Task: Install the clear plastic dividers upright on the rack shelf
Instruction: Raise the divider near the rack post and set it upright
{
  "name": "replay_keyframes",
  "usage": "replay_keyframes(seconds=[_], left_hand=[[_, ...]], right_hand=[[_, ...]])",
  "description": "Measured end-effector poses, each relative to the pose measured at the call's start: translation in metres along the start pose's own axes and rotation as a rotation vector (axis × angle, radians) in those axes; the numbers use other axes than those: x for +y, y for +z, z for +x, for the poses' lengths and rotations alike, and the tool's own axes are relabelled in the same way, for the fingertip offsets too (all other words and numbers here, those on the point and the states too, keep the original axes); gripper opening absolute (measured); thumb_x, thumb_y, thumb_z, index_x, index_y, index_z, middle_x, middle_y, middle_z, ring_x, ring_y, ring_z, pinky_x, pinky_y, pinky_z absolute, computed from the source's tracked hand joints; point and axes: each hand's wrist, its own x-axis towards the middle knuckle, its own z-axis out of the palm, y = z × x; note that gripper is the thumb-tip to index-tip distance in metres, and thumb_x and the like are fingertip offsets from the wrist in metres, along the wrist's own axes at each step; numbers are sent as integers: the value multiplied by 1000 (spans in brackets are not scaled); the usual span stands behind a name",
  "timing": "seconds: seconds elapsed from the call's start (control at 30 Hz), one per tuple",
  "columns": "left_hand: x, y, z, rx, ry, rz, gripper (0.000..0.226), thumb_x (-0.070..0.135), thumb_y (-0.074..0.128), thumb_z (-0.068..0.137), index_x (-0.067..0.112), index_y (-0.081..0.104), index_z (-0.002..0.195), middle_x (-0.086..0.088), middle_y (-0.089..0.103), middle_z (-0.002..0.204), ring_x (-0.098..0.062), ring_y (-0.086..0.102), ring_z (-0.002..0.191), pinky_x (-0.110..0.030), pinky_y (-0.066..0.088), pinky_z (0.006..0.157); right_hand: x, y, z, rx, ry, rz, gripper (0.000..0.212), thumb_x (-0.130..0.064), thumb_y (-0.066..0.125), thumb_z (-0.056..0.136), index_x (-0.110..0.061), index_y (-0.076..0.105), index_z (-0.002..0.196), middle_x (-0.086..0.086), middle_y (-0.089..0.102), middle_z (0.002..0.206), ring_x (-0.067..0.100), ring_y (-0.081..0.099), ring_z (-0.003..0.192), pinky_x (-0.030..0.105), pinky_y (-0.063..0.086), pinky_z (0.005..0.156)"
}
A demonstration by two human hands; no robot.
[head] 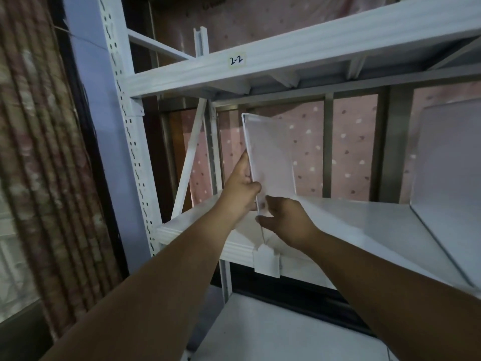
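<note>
A clear plastic divider (pixel 270 152) stands nearly upright on the white rack shelf (pixel 364 222), its top leaning slightly left. Its front edge runs down into a white clip (pixel 266 260) on the shelf's front lip. My left hand (pixel 240 185) grips the divider's front edge from the left, thumb up along it. My right hand (pixel 285 220) pinches the same edge lower down, from the right. A second clear divider (pixel 450 178) stands farther right on the same shelf.
The upper shelf beam (pixel 286 53) carries a label "2-2" (pixel 236 60) and a white bracket (pixel 201 43). A perforated white upright (pixel 130 142) stands at left, a patterned curtain (pixel 39 165) beside it. A lower shelf (pixel 273 332) lies below.
</note>
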Motion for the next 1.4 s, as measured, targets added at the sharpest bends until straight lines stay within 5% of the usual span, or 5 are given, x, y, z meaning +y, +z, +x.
replay_keyframes(seconds=[0.33,0.57,1.0,1.27,1.4], left_hand=[[9,5,6,2,-5,76,87,-4,59,100,54,30,157,10,63,134,-28,65,122,-51,67,82],[3,11,11,14,8,137,88,-6,59,99,51,30,159,30,63,110,0,65,95,-22,59,56],[6,16,3,51,51,249,86,1,61,100,50,25,162,11,59,137,-6,63,97,-22,59,58],[7,17,-4,21,53,239,88,-2,56,102,53,22,162,9,58,139,-11,67,92,-57,64,86],[7,13,-7,24,50,208,86,-2,56,102,50,23,162,6,55,149,-21,64,115,-41,66,73]], right_hand=[[-3,-5,0,30,21,93,37,-27,74,83,-21,42,65,-6,37,59,11,33,53,24,27,51],[-2,-8,-6,41,54,130,24,-26,72,83,-7,58,79,-2,42,63,15,38,57,28,32,56],[-8,-5,-14,29,108,230,24,-25,70,85,-9,68,103,12,71,96,28,66,88,30,51,75],[-8,-2,-19,28,129,220,39,-25,67,87,-8,64,122,13,71,120,29,66,110,37,52,91],[-10,0,-19,33,118,190,40,-25,68,88,-6,64,123,20,69,121,35,65,111,45,52,98]])
